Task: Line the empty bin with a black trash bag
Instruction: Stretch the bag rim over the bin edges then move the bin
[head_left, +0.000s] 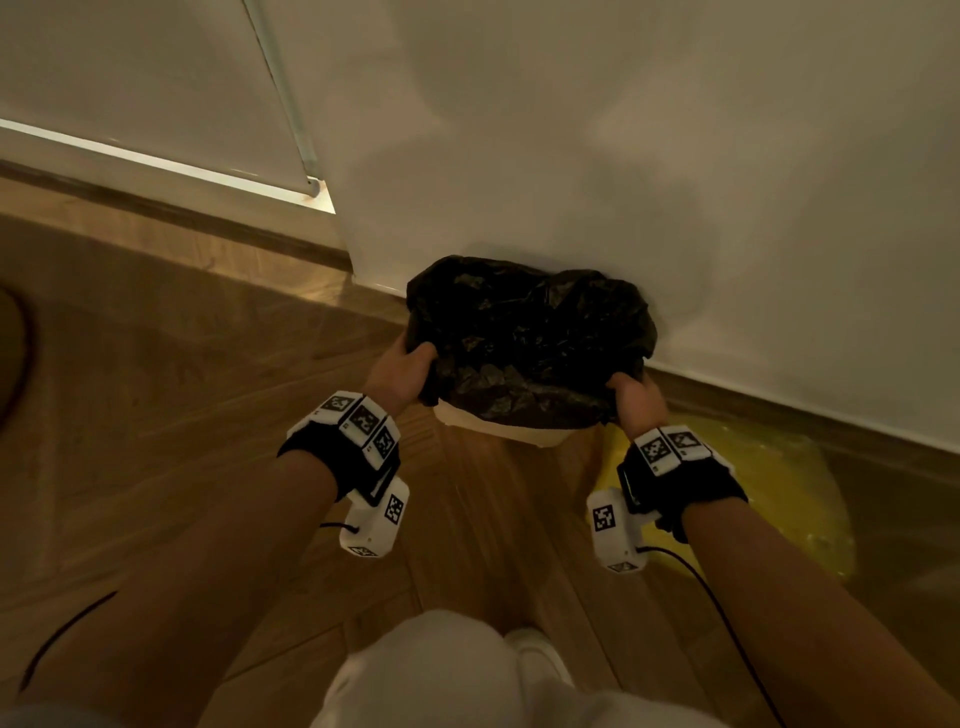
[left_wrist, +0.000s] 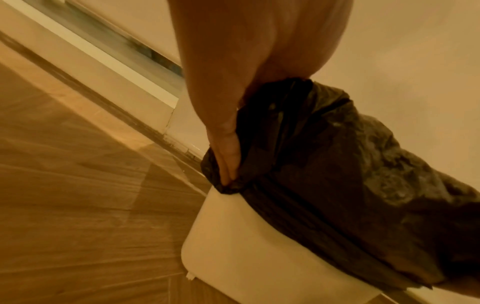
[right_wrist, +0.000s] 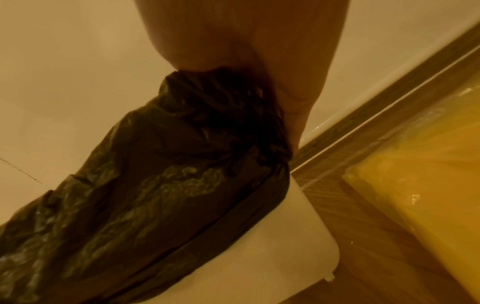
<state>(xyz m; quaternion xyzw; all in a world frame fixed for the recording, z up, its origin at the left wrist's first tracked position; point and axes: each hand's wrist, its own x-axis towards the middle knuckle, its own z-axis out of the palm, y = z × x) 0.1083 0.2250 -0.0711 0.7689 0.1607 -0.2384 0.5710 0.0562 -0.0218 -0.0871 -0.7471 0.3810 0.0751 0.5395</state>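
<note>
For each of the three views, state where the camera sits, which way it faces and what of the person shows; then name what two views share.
Head: worn on the head, looking forward and down at the black trash bag over the white bin by the wall; both forearms, left hand and right hand show.
Left wrist: along the left hand, fingers gripping the bag's hem.
Right wrist: along the right hand, at bag and a yellow bag.
Shared: both wrist views show bag and bin.
</note>
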